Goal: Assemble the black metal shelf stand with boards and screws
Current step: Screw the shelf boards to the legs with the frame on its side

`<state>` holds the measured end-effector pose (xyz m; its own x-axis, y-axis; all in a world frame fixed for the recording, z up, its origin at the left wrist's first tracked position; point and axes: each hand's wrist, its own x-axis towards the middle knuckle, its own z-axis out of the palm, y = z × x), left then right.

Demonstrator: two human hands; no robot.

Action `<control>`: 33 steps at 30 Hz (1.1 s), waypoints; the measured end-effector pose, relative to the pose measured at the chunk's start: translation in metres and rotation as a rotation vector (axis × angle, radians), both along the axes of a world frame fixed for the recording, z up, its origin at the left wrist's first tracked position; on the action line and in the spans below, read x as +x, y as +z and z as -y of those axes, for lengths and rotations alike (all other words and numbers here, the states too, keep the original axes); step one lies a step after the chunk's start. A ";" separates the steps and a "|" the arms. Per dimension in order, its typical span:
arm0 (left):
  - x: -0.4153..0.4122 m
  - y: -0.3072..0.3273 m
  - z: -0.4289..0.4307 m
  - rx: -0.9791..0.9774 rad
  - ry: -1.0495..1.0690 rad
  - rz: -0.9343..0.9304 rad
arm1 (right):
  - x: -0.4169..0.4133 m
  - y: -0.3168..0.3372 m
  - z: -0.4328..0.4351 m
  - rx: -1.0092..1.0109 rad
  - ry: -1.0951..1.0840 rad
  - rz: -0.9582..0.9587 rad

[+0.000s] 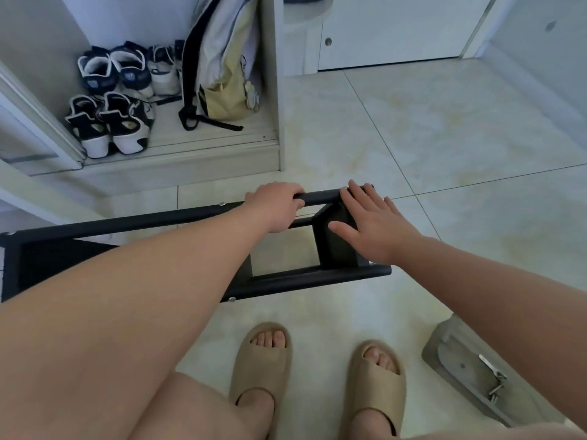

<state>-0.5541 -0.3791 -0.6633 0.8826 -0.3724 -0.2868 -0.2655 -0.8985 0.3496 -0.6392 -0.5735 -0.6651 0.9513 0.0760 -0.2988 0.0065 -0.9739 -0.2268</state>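
The black metal shelf stand (152, 220) lies on its side across the tiled floor, running from the left edge to the middle. My left hand (279, 206) is curled around its far top rail near the right end. My right hand (373, 225) lies flat with spread fingers on a black board (336, 246) set between the two rails at that end. Silver screw heads (232, 299) show on the near rail. My left forearm hides the middle of the stand.
A grey box (460, 373) with a silver tool and screws sits on the floor at the lower right. An open cabinet (178, 160) with shoes and a backpack stands behind the stand. My feet in beige slippers (260, 369) are just in front.
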 end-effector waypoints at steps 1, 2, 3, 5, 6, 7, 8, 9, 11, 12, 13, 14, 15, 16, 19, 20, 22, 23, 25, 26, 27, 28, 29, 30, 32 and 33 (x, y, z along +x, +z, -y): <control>0.005 -0.004 0.001 0.007 0.034 0.058 | 0.009 -0.004 -0.002 0.010 -0.011 0.008; 0.009 -0.009 0.002 0.014 0.061 0.117 | 0.018 -0.009 -0.004 0.024 -0.022 0.015; 0.013 -0.015 0.003 0.023 0.077 0.172 | 0.026 -0.013 -0.005 0.039 -0.033 0.021; 0.019 -0.026 0.004 0.043 0.085 0.222 | 0.044 -0.021 -0.006 0.058 -0.056 0.022; 0.022 -0.031 0.005 0.053 0.086 0.210 | 0.051 -0.026 -0.007 0.059 -0.066 0.013; 0.024 -0.035 0.005 0.067 0.086 0.186 | 0.056 -0.031 -0.007 0.058 -0.073 0.000; 0.025 -0.039 0.006 0.085 0.082 0.165 | 0.060 -0.035 -0.008 0.056 -0.075 -0.011; 0.025 -0.042 0.006 0.102 0.079 0.158 | 0.061 -0.040 -0.008 0.054 -0.070 -0.011; 0.026 -0.045 0.005 0.126 0.082 0.177 | 0.061 -0.046 -0.008 0.050 -0.055 0.005; 0.026 -0.044 0.004 0.130 0.083 0.186 | 0.060 -0.046 -0.007 0.052 -0.049 0.009; 0.025 -0.043 0.003 0.132 0.080 0.186 | 0.060 -0.046 -0.006 0.057 -0.045 0.005; 0.024 -0.040 0.001 0.133 0.075 0.180 | 0.058 -0.044 -0.005 0.061 -0.041 -0.002; 0.022 -0.037 0.000 0.134 0.075 0.170 | 0.056 -0.042 -0.005 0.060 -0.034 -0.009; 0.019 -0.034 -0.001 0.139 0.078 0.154 | 0.053 -0.040 -0.006 0.056 -0.022 -0.019; 0.002 -0.029 -0.008 0.177 0.085 0.084 | 0.036 -0.036 -0.010 0.036 0.025 -0.057; -0.004 -0.028 -0.010 0.199 0.078 0.062 | 0.032 -0.035 -0.012 0.029 0.036 -0.067; -0.016 -0.024 -0.014 0.236 0.050 0.009 | 0.025 -0.029 -0.013 0.017 0.050 -0.086; -0.021 -0.021 -0.016 0.250 0.041 -0.017 | 0.022 -0.025 -0.012 0.012 0.059 -0.096; -0.030 -0.014 -0.018 0.273 0.031 -0.051 | 0.013 -0.016 -0.009 0.000 0.079 -0.107; -0.035 -0.009 -0.018 0.284 0.022 -0.066 | 0.007 -0.012 -0.006 -0.007 0.088 -0.112; -0.041 -0.005 -0.017 0.296 0.006 -0.076 | -0.001 -0.007 -0.002 -0.021 0.099 -0.114; -0.048 -0.001 -0.016 0.308 -0.016 -0.082 | -0.010 -0.002 0.004 -0.040 0.109 -0.112; -0.055 0.004 -0.014 0.320 -0.045 -0.085 | -0.019 0.003 0.009 -0.059 0.115 -0.109; -0.062 0.009 -0.012 0.331 -0.077 -0.084 | -0.029 0.008 0.015 -0.072 0.115 -0.104; -0.076 0.019 -0.005 0.349 -0.144 -0.056 | -0.050 0.019 0.028 -0.084 0.099 -0.089; -0.082 0.024 0.001 0.352 -0.179 -0.028 | -0.061 0.024 0.035 -0.086 0.086 -0.082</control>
